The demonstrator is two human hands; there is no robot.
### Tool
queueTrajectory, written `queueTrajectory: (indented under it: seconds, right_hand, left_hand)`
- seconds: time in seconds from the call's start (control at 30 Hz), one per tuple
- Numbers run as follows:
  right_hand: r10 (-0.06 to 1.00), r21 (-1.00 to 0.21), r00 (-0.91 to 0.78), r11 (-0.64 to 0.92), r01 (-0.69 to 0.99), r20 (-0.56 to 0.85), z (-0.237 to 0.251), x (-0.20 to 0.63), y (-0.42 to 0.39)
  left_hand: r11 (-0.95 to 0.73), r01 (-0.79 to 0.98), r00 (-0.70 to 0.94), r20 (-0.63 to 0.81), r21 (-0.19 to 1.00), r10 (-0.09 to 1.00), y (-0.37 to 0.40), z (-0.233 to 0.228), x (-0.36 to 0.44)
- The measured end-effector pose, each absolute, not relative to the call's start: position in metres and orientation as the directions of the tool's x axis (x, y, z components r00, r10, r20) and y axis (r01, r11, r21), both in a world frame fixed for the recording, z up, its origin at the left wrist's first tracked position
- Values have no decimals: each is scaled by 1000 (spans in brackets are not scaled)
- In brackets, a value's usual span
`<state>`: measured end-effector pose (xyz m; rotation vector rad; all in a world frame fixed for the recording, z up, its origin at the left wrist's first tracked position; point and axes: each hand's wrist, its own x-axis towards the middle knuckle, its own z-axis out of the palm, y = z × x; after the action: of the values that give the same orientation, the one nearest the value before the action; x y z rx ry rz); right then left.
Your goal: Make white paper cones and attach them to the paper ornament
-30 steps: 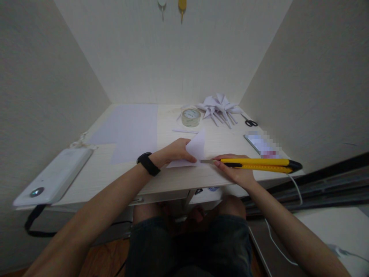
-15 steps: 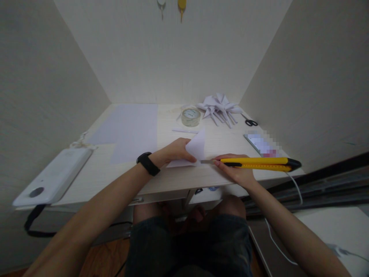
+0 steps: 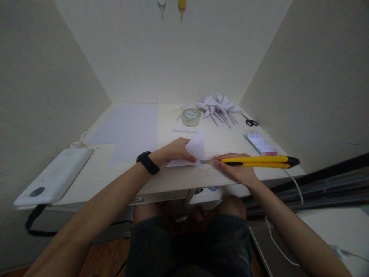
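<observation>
Two bare hands meet over a pale desk, seen from my remote head view. Left hand, black watch at the wrist: thumb and fingers closed on a folded white paper, near the desk's front edge, one flap standing up. Right hand: fingers closed around the front of a yellow box cutter, its blade pointing left to the paper's lower corner; I cannot tell whether blade and paper touch. Beyond the paper, a thin white strip lies before a tape roll. Far right: folded paper shapes, then black-handled scissors and a phone. Left side: flat white sheets and, nearer me, a white device.
</observation>
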<state>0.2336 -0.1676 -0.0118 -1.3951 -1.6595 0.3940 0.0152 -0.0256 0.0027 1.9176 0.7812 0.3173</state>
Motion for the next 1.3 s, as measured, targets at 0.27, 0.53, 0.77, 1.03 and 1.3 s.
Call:
queueTrajectory:
  seconds: [0.27,0.53,0.77,1.03,1.3]
  right_hand:
    - [914,-771,26,326,547,406,-13,237,-165]
    - [905,-788,6,367,495,425,-19,240,-163]
    - [892,-776,2,391,495,451,-21,241,-163]
    - [898,-786,4,383,485,440,-19,240,-164]
    - [897,-782,0,385,490,442,-19,241,-164]
  left_hand:
    - [-257,374,760,-136,891,636,-24,2,15]
    - [-155,339,755,-170,928,633,-27,2,14]
    - [-176,315,772,-144,933,619,-26,2,14]
    - [-147,266,784,-126,953,608,-27,3,14]
    - [-134,291,770,-148,947,621,-25,4,14]
